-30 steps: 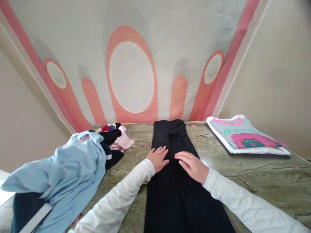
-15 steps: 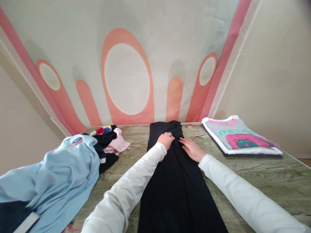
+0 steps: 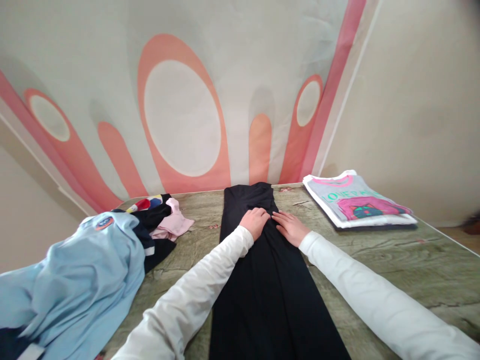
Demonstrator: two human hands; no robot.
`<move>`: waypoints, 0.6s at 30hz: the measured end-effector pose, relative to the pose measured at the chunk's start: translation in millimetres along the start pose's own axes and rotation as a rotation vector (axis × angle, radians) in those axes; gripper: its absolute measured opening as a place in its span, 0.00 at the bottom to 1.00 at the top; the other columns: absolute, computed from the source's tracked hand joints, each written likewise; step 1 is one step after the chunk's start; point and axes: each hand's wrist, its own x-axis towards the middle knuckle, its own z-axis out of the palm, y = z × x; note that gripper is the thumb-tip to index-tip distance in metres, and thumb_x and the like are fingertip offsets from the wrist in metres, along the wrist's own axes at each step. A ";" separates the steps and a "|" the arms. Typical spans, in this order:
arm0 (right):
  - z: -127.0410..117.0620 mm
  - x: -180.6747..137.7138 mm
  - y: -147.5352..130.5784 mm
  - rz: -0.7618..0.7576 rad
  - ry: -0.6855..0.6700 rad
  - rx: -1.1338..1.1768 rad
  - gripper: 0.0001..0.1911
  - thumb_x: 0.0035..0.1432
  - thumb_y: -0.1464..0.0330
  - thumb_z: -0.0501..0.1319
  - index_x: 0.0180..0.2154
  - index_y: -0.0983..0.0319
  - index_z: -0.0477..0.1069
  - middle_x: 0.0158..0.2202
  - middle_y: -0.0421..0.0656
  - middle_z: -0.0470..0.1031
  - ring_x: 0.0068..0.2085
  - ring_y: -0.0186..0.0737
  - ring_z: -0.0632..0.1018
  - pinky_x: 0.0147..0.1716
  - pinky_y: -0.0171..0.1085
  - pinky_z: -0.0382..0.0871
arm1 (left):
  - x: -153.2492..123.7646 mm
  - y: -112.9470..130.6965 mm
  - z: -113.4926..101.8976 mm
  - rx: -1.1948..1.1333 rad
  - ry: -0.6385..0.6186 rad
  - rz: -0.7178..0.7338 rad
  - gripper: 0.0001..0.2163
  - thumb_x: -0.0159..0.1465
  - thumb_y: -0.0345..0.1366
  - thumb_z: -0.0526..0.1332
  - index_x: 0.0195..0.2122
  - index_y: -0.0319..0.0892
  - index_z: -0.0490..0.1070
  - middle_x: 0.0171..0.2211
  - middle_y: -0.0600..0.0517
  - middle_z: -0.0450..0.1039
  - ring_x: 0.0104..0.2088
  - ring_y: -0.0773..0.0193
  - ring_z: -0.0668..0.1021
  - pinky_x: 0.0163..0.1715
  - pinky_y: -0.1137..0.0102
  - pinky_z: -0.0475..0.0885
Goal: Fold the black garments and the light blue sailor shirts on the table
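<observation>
Black trousers [image 3: 258, 300] lie lengthwise down the middle of the table, from its far edge towards me, with a crumpled fold near the far end. My left hand [image 3: 255, 222] rests on that fold, its fingers curled down and pinching the black cloth. Just to its right, my right hand [image 3: 291, 229] lies on the trousers with the fingers stretched out and flat. The fingertips of the two hands almost meet. Cloth under the left fingers is partly hidden.
On the left of the wood-patterned table [image 3: 195, 250] a light blue garment [image 3: 90, 270] lies in a heap, with a pink cloth [image 3: 174, 220] and dark clothes beyond. At right is a folded stack topped by a grey printed shirt [image 3: 348, 197]. A wall [image 3: 240, 60] stands behind.
My left hand has drawn slightly towards me along the trousers, and the fold of cloth beyond it shows more. The right hand stays flat beside it. The view has shifted a little right.
</observation>
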 end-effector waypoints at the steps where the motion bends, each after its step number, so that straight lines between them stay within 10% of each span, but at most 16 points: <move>1: -0.7 0.0 -1.4 0.003 -0.014 0.001 0.22 0.60 0.63 0.45 0.54 0.61 0.59 0.57 0.43 0.58 0.58 0.44 0.58 0.54 0.48 0.54 | -5.1 3.9 -1.3 -0.022 -0.029 0.046 0.09 0.63 0.31 0.50 0.42 0.45 0.66 0.43 0.50 0.65 0.44 0.62 0.66 0.39 0.68 0.63; 18: -6.3 -25.3 -17.5 -0.080 -0.001 0.116 0.22 0.60 0.63 0.45 0.53 0.63 0.61 0.56 0.48 0.60 0.57 0.44 0.60 0.54 0.47 0.56 | -67.3 46.7 -32.9 -0.284 -0.103 0.207 0.10 0.63 0.30 0.50 0.42 0.45 0.66 0.41 0.50 0.65 0.40 0.63 0.68 0.40 0.69 0.64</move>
